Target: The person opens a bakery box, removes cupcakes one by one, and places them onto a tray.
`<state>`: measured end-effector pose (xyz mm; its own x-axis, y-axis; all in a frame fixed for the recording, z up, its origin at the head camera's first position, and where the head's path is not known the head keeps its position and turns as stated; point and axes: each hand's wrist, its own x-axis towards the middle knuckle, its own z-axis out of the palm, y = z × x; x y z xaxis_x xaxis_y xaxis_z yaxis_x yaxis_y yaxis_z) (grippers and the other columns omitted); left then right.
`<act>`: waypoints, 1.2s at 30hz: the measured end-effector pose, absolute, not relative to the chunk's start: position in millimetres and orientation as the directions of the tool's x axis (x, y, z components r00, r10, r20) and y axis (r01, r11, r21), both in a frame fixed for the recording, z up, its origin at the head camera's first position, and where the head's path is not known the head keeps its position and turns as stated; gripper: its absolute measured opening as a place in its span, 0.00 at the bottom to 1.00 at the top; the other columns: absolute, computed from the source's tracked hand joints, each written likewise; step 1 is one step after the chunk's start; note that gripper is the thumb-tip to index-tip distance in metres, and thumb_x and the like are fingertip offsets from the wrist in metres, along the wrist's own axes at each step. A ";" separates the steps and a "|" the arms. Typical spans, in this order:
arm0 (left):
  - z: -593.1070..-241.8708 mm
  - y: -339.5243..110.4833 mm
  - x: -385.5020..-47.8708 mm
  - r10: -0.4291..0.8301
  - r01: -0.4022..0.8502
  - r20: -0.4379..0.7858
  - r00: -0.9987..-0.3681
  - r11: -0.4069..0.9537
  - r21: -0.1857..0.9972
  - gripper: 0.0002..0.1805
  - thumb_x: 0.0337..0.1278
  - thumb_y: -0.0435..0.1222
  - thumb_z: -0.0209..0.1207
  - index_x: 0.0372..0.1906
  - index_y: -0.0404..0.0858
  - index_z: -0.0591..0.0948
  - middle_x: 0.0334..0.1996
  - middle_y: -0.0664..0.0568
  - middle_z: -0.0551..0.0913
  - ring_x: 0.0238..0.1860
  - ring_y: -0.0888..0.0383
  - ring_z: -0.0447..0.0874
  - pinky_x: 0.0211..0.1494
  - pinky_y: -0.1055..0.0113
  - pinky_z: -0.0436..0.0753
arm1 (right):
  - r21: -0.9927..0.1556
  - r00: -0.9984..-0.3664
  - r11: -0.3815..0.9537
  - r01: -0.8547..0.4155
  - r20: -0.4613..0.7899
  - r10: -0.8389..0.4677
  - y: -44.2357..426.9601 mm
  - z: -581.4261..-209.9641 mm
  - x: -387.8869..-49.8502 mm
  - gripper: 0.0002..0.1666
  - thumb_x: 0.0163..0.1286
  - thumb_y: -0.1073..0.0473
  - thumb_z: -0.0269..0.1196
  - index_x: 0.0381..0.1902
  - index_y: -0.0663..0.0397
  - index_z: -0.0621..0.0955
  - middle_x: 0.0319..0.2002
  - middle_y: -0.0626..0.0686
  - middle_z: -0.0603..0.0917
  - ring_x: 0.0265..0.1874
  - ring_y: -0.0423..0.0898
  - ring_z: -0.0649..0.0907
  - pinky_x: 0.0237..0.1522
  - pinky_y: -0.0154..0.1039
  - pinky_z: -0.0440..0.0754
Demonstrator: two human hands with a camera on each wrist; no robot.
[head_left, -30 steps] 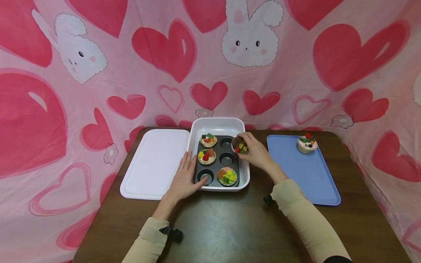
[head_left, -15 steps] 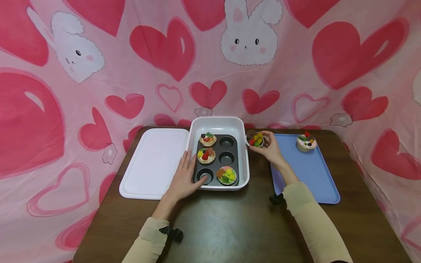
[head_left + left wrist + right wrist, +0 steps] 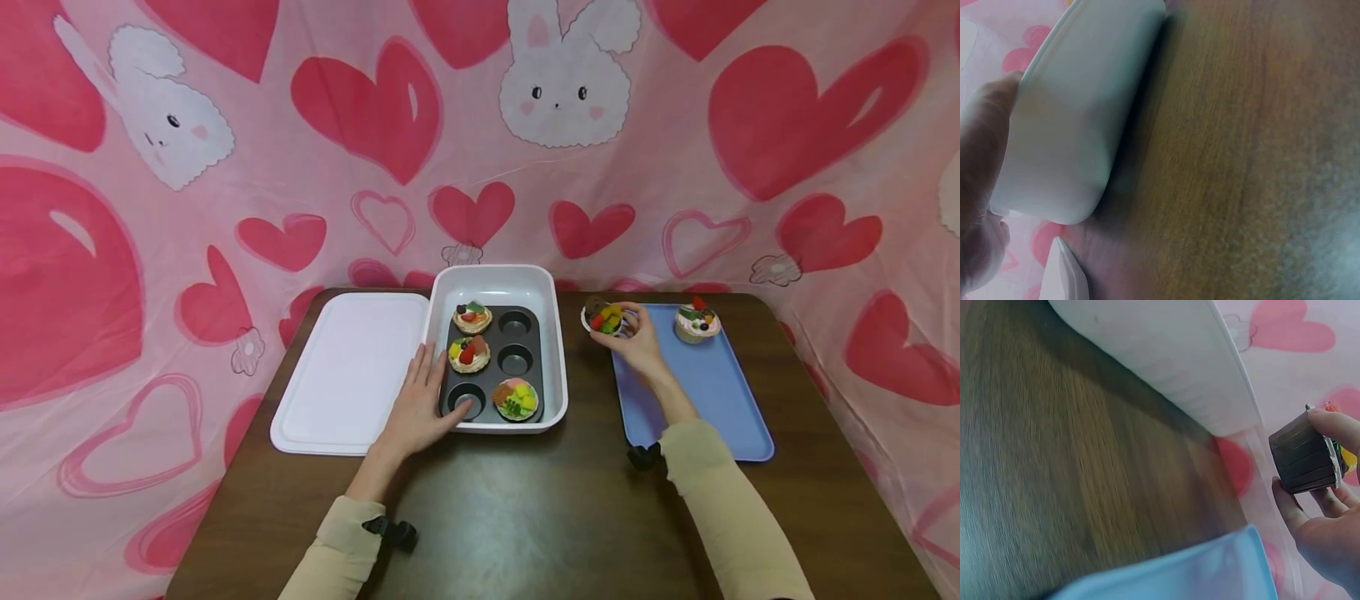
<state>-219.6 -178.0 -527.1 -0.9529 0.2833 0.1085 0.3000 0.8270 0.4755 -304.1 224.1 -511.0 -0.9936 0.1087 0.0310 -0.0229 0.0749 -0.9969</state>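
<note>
My right hand (image 3: 639, 343) grips a fruit-topped cupcake (image 3: 1300, 456) in a dark brown cup, held in the air between the white bin and the blue tray. In the right wrist view, fingers and thumb close round its rim and side. My left hand (image 3: 415, 412) rests with extended fingers on the near left rim of the white bin (image 3: 562, 367). Inside the bin lies a dark muffin tin (image 3: 497, 360). Three cups of it hold fruit-topped cupcakes: one far left (image 3: 472, 318), one middle left (image 3: 469, 355), one near right (image 3: 517, 400).
A blue tray (image 3: 697, 396) lies at the right, with a pink-frosted cupcake (image 3: 697, 323) near its far end. A flat white tray (image 3: 348, 375) lies left of the bin. Behind the brown table (image 3: 480, 517) hangs a pink heart-patterned cloth (image 3: 442, 150).
My right hand has carried the brown cupcake rightward from above the bin's right side to beside the blue tray. The left hand has stayed on the bin.
</note>
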 end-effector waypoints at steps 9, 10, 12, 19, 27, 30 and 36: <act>-527.5 -178.0 -219.7 0.283 0.297 0.103 -0.954 0.828 0.475 0.58 0.65 0.65 0.63 0.88 0.35 0.58 0.92 0.39 0.46 0.93 0.38 0.39 0.92 0.38 0.53 | -0.990 -0.988 0.137 0.035 -0.014 0.153 246.2 -516.2 -308.2 0.45 0.67 0.73 0.74 0.75 0.65 0.63 0.39 0.21 0.81 0.42 0.28 0.79 0.44 0.19 0.79; -527.5 -178.1 -219.7 0.283 0.297 0.102 -0.954 0.829 0.475 0.58 0.65 0.64 0.63 0.89 0.35 0.58 0.92 0.39 0.46 0.93 0.38 0.39 0.92 0.38 0.53 | -0.989 -0.988 0.145 0.036 -0.014 0.154 248.0 -516.4 -308.3 0.45 0.67 0.72 0.74 0.75 0.64 0.63 0.40 0.21 0.81 0.42 0.28 0.79 0.44 0.19 0.79; -527.6 -178.2 -219.5 0.284 0.297 0.100 -0.953 0.827 0.477 0.59 0.65 0.64 0.63 0.89 0.34 0.57 0.92 0.39 0.45 0.93 0.38 0.39 0.92 0.38 0.52 | -0.987 -0.987 0.155 0.039 -0.014 0.161 251.4 -517.4 -308.9 0.43 0.67 0.72 0.75 0.73 0.61 0.66 0.40 0.22 0.80 0.42 0.28 0.79 0.44 0.19 0.79; -527.6 -178.3 -218.9 0.289 0.301 0.101 -0.952 0.825 0.478 0.59 0.66 0.64 0.63 0.89 0.34 0.57 0.92 0.39 0.44 0.93 0.38 0.38 0.93 0.38 0.52 | -0.983 -0.978 0.172 0.068 -0.032 0.205 257.2 -520.5 -312.4 0.39 0.66 0.71 0.76 0.68 0.53 0.69 0.48 0.33 0.81 0.42 0.27 0.79 0.43 0.19 0.80; -527.4 -178.3 -219.3 0.285 0.297 0.100 -0.953 0.826 0.478 0.59 0.65 0.65 0.62 0.89 0.35 0.57 0.92 0.39 0.45 0.93 0.38 0.39 0.92 0.38 0.52 | -0.973 -0.969 0.210 0.095 -0.042 0.242 259.0 -525.1 -318.4 0.47 0.65 0.71 0.76 0.75 0.68 0.63 0.71 0.68 0.78 0.41 0.25 0.77 0.43 0.16 0.77; -526.9 -178.1 -219.4 0.284 0.291 0.091 -0.955 0.826 0.482 0.59 0.65 0.65 0.62 0.89 0.35 0.56 0.92 0.40 0.44 0.93 0.38 0.38 0.92 0.38 0.52 | -0.970 -0.967 0.224 0.092 -0.034 0.251 260.1 -527.4 -320.4 0.47 0.65 0.72 0.76 0.75 0.69 0.63 0.72 0.72 0.77 0.40 0.24 0.76 0.43 0.15 0.77; -525.5 -177.3 -219.5 0.279 0.285 0.085 -0.956 0.827 0.484 0.59 0.65 0.66 0.62 0.89 0.36 0.56 0.92 0.41 0.44 0.93 0.38 0.38 0.92 0.38 0.52 | -0.970 -0.963 0.231 0.080 -0.015 0.270 261.5 -531.8 -323.3 0.47 0.65 0.73 0.75 0.74 0.71 0.62 0.72 0.74 0.76 0.39 0.21 0.74 0.43 0.13 0.75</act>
<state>-219.5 -177.3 -525.5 -0.9564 0.2794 0.0851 0.2848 0.8274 0.4840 -323.3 261.5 -531.8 -0.9628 0.2698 -0.0153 0.0802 0.2313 -0.9696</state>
